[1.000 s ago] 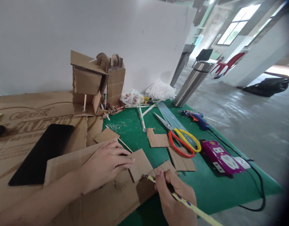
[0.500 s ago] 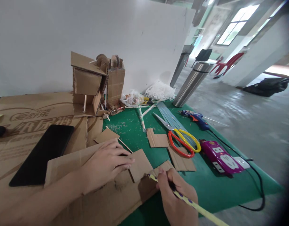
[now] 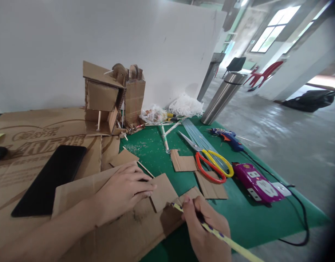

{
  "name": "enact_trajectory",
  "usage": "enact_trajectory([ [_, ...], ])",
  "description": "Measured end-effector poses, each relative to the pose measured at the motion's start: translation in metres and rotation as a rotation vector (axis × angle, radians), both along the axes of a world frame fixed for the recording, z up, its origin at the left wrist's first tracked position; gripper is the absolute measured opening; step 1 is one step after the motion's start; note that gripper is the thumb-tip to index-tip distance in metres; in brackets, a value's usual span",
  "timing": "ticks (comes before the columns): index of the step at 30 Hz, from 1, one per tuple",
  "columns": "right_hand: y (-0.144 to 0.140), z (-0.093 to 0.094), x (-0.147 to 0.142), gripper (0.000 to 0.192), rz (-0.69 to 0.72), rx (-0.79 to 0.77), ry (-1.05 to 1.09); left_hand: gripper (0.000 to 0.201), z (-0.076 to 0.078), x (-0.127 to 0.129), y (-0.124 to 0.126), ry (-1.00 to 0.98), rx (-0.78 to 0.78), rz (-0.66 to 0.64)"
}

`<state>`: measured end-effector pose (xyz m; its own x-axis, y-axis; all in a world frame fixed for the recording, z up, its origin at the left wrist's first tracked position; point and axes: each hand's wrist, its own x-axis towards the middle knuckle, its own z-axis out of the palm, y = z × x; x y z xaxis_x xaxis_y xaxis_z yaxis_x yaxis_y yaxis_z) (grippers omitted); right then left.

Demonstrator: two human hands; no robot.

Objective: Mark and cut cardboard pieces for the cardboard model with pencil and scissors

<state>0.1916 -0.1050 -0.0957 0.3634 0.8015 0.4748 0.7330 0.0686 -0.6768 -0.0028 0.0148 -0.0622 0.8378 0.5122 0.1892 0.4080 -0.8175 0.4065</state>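
Note:
My left hand (image 3: pixel 126 188) lies with its fingers stretched out over a large cardboard sheet (image 3: pixel 113 238), the fingertips pressing on the edge of a small square cardboard piece (image 3: pixel 164 191). That square rests on top of the sheet. In my right hand (image 3: pixel 207 225) is a pale yellow pencil (image 3: pixel 224 238) with dark spots, gripped near its point. The pencil tip touches down at the right side of the small square. Part of the sheet is hidden beneath both hands.
Scissors (image 3: pixel 212 165), cardboard offcuts (image 3: pixel 184 163), clear glue sticks (image 3: pixel 196 131), a blue glue gun (image 3: pixel 229 140) and a purple power socket (image 3: pixel 256 182) lie on the right. A cardboard model (image 3: pixel 102 95) stands behind; a black tablet (image 3: pixel 48 180) lies left. A steel flask (image 3: pixel 224 98) stands at the back.
Both hands and the pencil keep practically the same place on the cardboard. The whole view has shifted very slightly.

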Motion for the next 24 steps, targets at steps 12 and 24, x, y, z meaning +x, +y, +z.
enact_trajectory([
  [12, 0.0003, 0.0, 0.0004, 0.042, -0.007, 0.057, -0.004, 0.02, -0.0012, -0.0001, 0.0001, -0.002, 0.012, -0.008],
  [24, 0.0014, 0.0033, 0.0006, 0.041, -0.001, 0.068, -0.058, 0.021, 0.0014, 0.0005, 0.0004, 0.021, -0.006, -0.011],
])
